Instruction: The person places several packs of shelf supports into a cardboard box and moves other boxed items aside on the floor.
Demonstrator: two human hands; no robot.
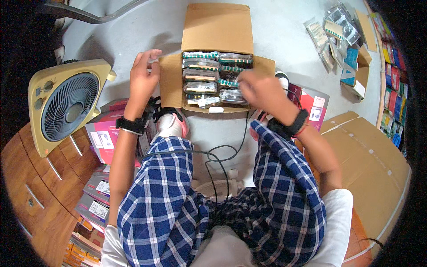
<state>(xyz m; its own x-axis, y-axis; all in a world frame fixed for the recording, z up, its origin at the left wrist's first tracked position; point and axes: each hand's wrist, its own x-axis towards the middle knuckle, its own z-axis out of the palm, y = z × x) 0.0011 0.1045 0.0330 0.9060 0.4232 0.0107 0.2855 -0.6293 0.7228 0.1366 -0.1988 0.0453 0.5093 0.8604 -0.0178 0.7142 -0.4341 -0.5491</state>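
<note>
An open cardboard box [217, 28] stands on the floor between my feet, its flaps folded outward. Inside are two columns of plastic-wrapped packets [201, 75], several of them with green-and-white striped edges. My left hand [145, 75] is beside the box's left flap [171, 80], its thumb and fingers apart; I see nothing held in it. Over the right column of packets is my right hand [257, 86], blurred, with its fingers curled. Whether it grips a packet is not clear. A small white piece [216, 110] lies at the box's near edge.
A box fan [71, 106] is at the left, above wooden drawers [43, 173]. Printed cartons [106, 138] flank my legs. A black cable [217, 157] loops between them. Loose packets [328, 36] and a blue-and-brown carton [355, 71] lie far right, flattened cardboard [367, 163] nearer.
</note>
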